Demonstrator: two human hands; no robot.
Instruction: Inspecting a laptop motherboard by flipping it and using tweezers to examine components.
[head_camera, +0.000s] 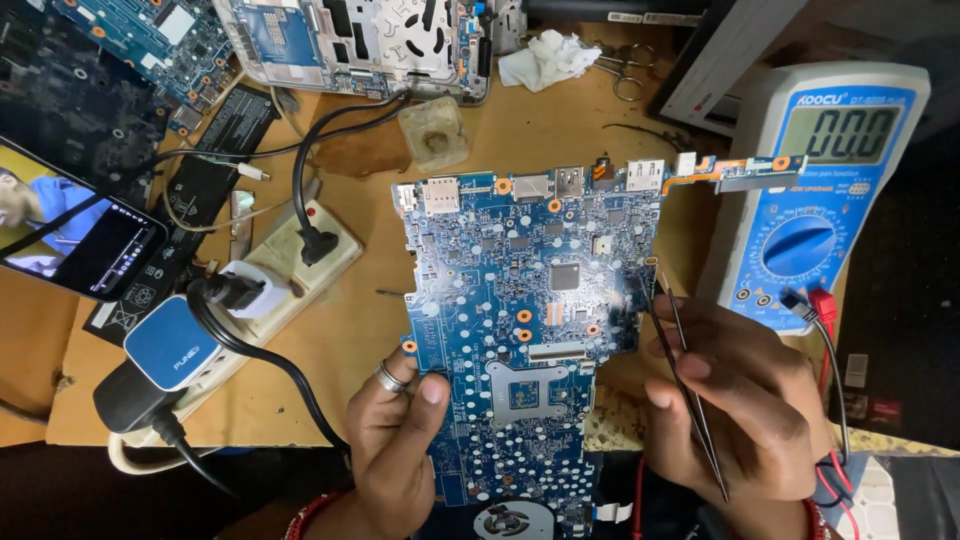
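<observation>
A blue laptop circuit board (530, 290) lies on the wooden bench in the middle of the head view. My left hand (395, 440), with a ring on one finger, grips the board's lower left edge, thumb on top. My right hand (745, 400) holds thin metal tweezers (685, 375) like a pen. Their tips touch the board's right edge near a small dark part. Both wrists wear red thread bands.
A white and blue multimeter (820, 190) stands at the right with red and black leads. A power strip (270, 280) with plugs and a blue adapter (172, 345) sits left. A phone (75, 225), other boards (150, 40), a cloth (545, 58) and scissors (625, 70) lie behind.
</observation>
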